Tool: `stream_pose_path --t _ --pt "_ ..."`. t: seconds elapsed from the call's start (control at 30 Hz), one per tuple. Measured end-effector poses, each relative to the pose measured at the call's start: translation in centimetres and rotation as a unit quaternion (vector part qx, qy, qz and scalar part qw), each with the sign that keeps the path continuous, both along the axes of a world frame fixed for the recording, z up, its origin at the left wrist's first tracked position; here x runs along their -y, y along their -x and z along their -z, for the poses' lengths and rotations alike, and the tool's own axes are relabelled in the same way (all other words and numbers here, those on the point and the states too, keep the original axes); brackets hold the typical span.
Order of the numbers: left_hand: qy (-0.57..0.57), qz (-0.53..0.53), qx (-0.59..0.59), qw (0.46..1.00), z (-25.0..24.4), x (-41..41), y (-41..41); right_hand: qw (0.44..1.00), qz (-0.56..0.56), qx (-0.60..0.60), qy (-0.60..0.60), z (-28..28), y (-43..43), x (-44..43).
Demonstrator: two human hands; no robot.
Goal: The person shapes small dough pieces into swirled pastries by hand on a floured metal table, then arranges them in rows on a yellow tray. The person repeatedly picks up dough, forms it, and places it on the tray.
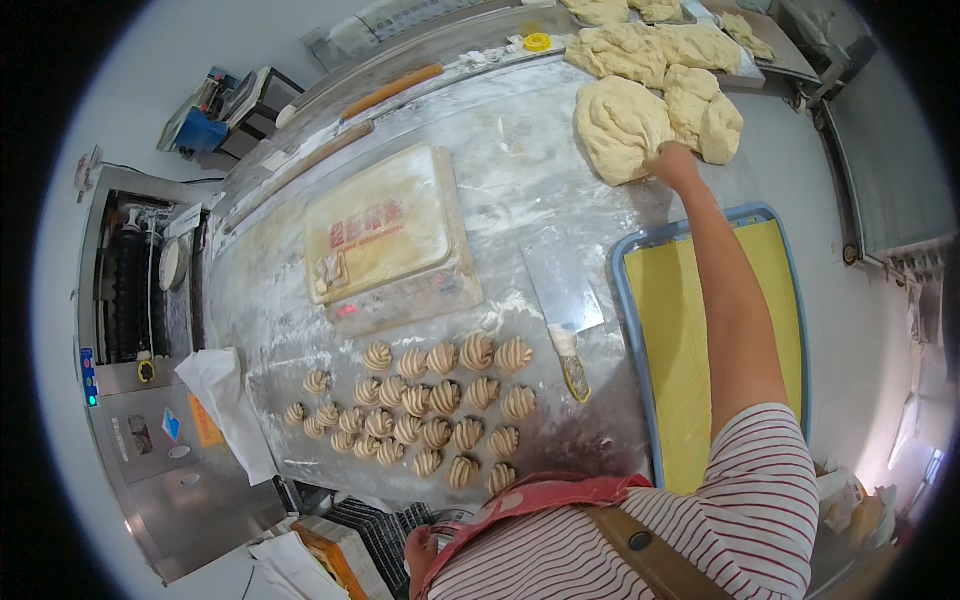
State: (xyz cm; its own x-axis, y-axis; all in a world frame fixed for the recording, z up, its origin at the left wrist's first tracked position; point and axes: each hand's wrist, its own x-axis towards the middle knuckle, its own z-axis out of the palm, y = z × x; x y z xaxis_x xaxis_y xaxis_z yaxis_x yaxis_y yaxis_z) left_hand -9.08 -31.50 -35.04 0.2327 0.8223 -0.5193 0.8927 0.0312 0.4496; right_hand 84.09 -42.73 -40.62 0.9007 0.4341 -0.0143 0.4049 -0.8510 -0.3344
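Observation:
My right hand (674, 164) reaches across the table to a large pale dough mass (621, 127). Its curled fingers grip the lower right edge, beside a second dough lump (703, 112). Low in the picture, my left hand (421, 551) hangs by the apron (536, 495), partly hidden; whether it holds anything is unclear. Several swirled brown-and-cream dough pieces (416, 401) sit in loose rows on the floured metal table (495, 187). A dough scraper (566, 289) with a wrapped handle lies to their right.
A lidded plastic box (379, 221) stands mid-table. Under my right arm is a blue-rimmed tray (630, 300) with a flat yellow layer. Rolling pins (394, 90) lie along the back edge, near a yellow ring-shaped object (537, 42). At left, a dough-rolling machine (139, 300) adjoins a white cloth (225, 405).

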Motion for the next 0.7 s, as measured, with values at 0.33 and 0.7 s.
stream_pose_path --t 0.33,0.7 --pt "-0.051 0.148 -0.028 0.987 0.9 -0.8 0.0 0.818 -0.178 -0.394 -0.378 -5.5 18.3 -3.0" --pt "-0.047 -0.009 0.016 0.999 2.0 3.8 4.2 0.870 -0.252 -0.272 -0.324 -6.8 30.3 -27.3"
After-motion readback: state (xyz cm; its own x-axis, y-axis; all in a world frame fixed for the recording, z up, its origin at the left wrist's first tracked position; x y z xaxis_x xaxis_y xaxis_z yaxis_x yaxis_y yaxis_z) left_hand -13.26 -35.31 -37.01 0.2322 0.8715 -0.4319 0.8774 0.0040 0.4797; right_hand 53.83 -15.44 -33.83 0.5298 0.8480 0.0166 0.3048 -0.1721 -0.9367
